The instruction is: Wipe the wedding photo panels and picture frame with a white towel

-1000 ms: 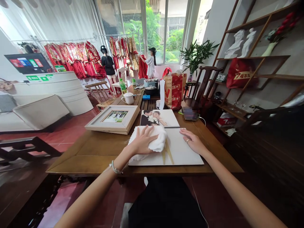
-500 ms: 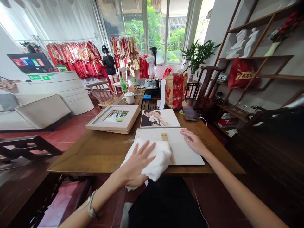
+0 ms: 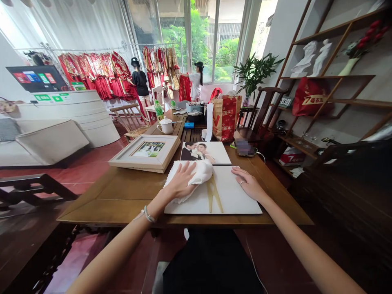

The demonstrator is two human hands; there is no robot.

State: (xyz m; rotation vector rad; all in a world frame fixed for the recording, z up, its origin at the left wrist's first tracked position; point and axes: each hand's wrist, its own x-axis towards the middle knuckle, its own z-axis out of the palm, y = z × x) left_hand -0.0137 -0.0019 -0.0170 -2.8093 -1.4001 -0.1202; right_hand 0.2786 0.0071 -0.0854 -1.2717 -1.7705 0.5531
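Note:
My left hand [image 3: 181, 183] lies flat with fingers spread on a bunched white cloth [image 3: 203, 170], pressing it against the upper left of a white board [image 3: 239, 196]. The board lies face down at the table's front edge. A pale yellow A-shaped stand [image 3: 213, 198] is on its middle, its top partly hidden by the cloth. My right hand [image 3: 248, 183], with a ring on one finger, rests open on the board's right side. Just beyond the board lies a photo panel of a couple [image 3: 220, 152]. To the left is a picture frame [image 3: 165, 153] with a small photo.
On the wooden table [image 3: 122, 196] stand a white lidded cup [image 3: 165, 125], a green bottle [image 3: 158, 109], a red and brown paper bag [image 3: 226, 118] and a phone [image 3: 246, 149] on a cable. Two people are by the clothes racks [image 3: 98, 75] behind. A shelf [image 3: 339, 75] stands at right.
My left hand has pushed the cloth away from me, up to the board's far left part, uncovering the stand's legs. My right hand stays on the board.

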